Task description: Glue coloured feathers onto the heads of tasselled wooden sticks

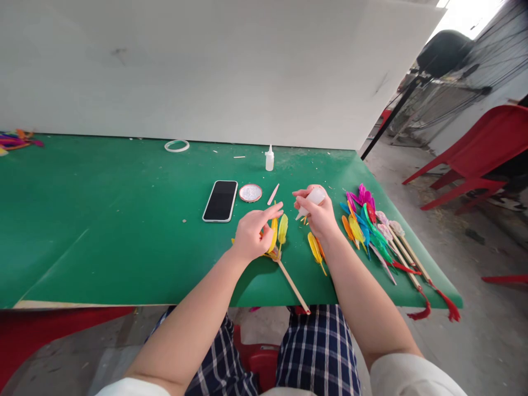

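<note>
My left hand [253, 234] is closed round the feathered head of a stick, its index finger stretched out over the top. Yellow feathers [282, 229] fan out from that head, and the thin wooden stick [293, 287] slants down past the table's front edge. Part of the head is hidden under my fingers. To the right, my right hand [322, 212] grips a small white glue bottle [311, 201] with its nozzle tilted down to the left, apart from the feathers. Below my right hand lie loose yellow and orange feathers [315, 250].
On the green table [124, 220] are a phone [220, 201], a round lid [250, 192], a pink tapered piece [273, 194], an upright glue bottle [269, 159] and a tape ring [177, 146]. Coloured feathers [365, 225] and tasselled sticks [406, 253] lie right. A white panel [206, 71] stands behind.
</note>
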Action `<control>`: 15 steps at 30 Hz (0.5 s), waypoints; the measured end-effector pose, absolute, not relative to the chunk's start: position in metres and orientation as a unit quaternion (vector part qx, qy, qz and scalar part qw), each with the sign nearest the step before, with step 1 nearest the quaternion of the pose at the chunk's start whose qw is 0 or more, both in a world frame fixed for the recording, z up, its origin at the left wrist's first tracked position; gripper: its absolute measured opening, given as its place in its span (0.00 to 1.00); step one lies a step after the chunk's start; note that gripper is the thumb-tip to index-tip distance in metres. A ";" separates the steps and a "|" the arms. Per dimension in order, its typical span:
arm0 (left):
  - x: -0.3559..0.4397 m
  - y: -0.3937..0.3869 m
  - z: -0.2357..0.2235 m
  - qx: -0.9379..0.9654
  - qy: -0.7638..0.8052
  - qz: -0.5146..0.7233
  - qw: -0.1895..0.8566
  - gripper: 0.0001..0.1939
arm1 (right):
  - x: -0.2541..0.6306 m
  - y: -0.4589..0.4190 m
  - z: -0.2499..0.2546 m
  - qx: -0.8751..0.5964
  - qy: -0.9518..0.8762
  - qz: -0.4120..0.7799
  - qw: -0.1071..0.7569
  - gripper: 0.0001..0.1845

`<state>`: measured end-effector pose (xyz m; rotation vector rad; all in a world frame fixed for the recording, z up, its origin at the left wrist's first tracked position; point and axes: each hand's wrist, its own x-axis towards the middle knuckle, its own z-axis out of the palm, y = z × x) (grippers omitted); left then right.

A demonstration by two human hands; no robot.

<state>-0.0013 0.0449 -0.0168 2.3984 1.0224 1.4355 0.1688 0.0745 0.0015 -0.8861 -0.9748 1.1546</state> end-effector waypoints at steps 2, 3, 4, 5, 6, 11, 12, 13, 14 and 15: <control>-0.001 0.045 -0.017 0.802 0.341 0.484 0.081 0.29 | 0.170 0.074 0.002 -0.381 -0.426 0.523 0.632 0.17; -0.001 0.045 -0.017 0.802 0.341 0.484 0.081 0.29 | 0.170 0.074 0.001 -0.380 -0.427 0.530 0.626 0.17; -0.001 0.045 -0.017 0.803 0.342 0.482 0.081 0.29 | 0.171 0.074 0.001 -0.381 -0.428 0.535 0.621 0.17; -0.001 0.045 -0.017 0.803 0.343 0.480 0.082 0.29 | 0.171 0.074 0.000 -0.382 -0.430 0.538 0.617 0.17; -0.001 0.045 -0.018 0.804 0.344 0.478 0.082 0.29 | 0.171 0.075 0.000 -0.382 -0.431 0.539 0.615 0.18; -0.001 0.045 -0.019 0.803 0.347 0.478 0.081 0.29 | 0.174 0.078 -0.003 -0.367 -0.414 0.561 0.615 0.22; -0.001 0.045 -0.019 0.802 0.347 0.479 0.081 0.29 | 0.174 0.078 -0.003 -0.361 -0.408 0.574 0.611 0.25; -0.001 0.045 -0.019 0.802 0.347 0.479 0.082 0.29 | 0.175 0.078 -0.003 -0.357 -0.403 0.586 0.606 0.28; -0.001 0.045 -0.019 0.802 0.347 0.479 0.084 0.29 | 0.175 0.077 -0.002 -0.354 -0.400 0.596 0.600 0.31; -0.001 0.045 -0.019 0.803 0.347 0.478 0.084 0.28 | 0.175 0.077 -0.001 -0.354 -0.399 0.603 0.593 0.34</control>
